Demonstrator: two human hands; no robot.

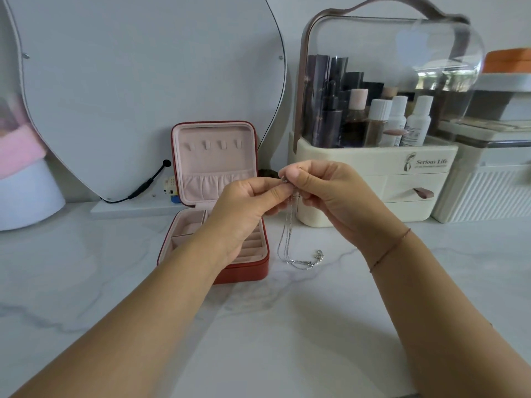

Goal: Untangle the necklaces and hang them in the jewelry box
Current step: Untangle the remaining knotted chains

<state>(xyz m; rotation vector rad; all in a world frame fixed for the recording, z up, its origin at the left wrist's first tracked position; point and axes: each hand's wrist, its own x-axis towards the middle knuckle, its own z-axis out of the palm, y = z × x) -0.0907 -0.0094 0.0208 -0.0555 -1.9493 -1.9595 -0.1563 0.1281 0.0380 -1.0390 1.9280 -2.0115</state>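
Thin silver necklaces [288,239] hang from my fingertips, and their lower loops rest in a small tangle on the marble top. My left hand [244,208] and my right hand [324,191] both pinch the chains' upper ends, fingertips nearly touching, just right of the jewelry box. The red jewelry box [244,272] stands open with a pink lining. Several small hooks [212,145] and a gathered pocket sit in its upright lid. My left wrist covers part of the box's tray.
A cream cosmetics organizer [373,165] with a clear dome and bottles stands behind my right hand. A large mirror [143,81] leans at the back left, with a black cable [149,182] at its base. White ribbed containers [488,193] stand far right.
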